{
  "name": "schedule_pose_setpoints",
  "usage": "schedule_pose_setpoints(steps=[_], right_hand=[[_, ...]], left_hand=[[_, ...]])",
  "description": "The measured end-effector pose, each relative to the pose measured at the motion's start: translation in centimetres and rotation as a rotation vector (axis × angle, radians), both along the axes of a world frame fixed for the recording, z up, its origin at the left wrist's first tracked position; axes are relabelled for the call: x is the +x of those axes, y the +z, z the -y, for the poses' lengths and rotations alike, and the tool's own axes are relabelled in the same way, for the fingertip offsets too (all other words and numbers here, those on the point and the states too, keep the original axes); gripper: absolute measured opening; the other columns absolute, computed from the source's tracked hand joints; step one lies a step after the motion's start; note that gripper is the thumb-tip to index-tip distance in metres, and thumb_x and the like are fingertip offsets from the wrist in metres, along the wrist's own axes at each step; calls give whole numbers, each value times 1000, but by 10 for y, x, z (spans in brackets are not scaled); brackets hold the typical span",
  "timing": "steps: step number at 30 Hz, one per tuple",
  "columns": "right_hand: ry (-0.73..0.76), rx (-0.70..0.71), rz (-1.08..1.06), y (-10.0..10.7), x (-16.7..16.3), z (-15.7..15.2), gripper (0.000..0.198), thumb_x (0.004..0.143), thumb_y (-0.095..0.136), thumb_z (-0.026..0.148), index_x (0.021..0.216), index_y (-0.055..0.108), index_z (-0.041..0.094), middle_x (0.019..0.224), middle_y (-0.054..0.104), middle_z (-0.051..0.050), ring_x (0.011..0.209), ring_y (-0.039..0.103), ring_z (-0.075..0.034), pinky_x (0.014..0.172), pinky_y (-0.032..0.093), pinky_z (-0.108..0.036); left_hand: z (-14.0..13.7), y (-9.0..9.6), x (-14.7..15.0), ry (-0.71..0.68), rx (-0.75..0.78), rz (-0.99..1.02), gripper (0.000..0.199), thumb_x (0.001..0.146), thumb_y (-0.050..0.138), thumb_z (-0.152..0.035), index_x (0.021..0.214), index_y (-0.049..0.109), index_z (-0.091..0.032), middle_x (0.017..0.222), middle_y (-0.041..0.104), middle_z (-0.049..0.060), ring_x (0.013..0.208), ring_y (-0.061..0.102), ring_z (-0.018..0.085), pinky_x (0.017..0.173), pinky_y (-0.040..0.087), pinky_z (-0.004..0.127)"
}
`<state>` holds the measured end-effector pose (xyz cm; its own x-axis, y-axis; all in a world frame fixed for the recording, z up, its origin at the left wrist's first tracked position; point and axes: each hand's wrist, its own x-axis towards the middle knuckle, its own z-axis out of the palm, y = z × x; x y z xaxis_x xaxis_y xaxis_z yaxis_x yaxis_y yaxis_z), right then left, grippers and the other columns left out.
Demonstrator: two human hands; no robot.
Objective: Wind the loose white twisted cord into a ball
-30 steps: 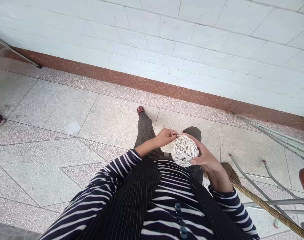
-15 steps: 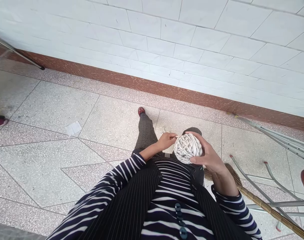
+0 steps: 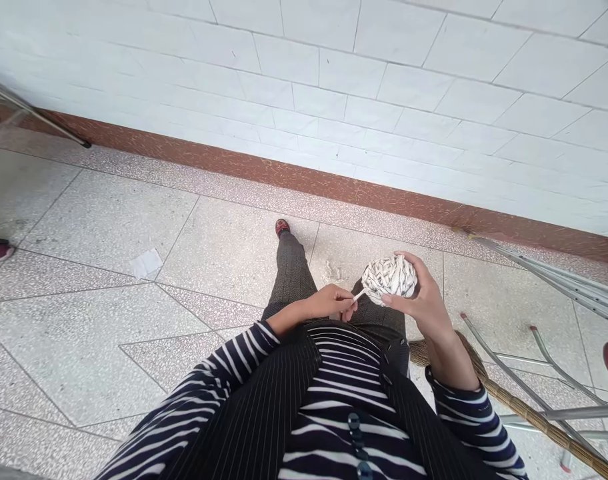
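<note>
A ball of white fabric yarn (image 3: 388, 279) with dark flecks rests in my right hand (image 3: 427, 300), whose thumb and fingers wrap its right side. From the ball's lower left a short strand (image 3: 359, 295) runs to my left hand (image 3: 335, 302). There the thumb and fingers pinch it closed, a little left of the ball and lower. Both hands are above my lap, in front of my striped shirt and dark vest.
White scraps (image 3: 334, 272) lie on the floor beyond my hands. A broom (image 3: 529, 417) and metal-legged furniture (image 3: 547, 360) stand at the right, near folded metal legs (image 3: 559, 270). Further left lies a paper piece (image 3: 147, 263). A tiled wall (image 3: 304, 93) runs across the front.
The ball has moved right and slightly up, turning in my right hand. My left hand has dropped lower, and a strand now stretches between it and the ball.
</note>
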<state>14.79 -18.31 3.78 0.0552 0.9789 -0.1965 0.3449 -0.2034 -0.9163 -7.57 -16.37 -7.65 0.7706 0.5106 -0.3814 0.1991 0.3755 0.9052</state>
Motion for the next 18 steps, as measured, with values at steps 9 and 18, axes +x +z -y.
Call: schedule_pose_setpoints(steps=[9,18], right_hand=[[-159,238,201,-19,-20,-20,86,60,86,49,135,55,22,140,53,-14,133,51,-34,117,39,-57],[-23,41,-441,-12,-1,8,96,57,94,52,139,51,30,143,56,-10,132,58,-33,115,48,-50]], left_hand=[[-2,26,-9,-55,414,-261,39,98,52,-39,66,56,-17,61,62,-2,59,53,9,62,37,20],[-9,-6,-25,134,531,-332,44,100,40,-45,80,66,-16,75,67,1,72,57,14,69,39,21]])
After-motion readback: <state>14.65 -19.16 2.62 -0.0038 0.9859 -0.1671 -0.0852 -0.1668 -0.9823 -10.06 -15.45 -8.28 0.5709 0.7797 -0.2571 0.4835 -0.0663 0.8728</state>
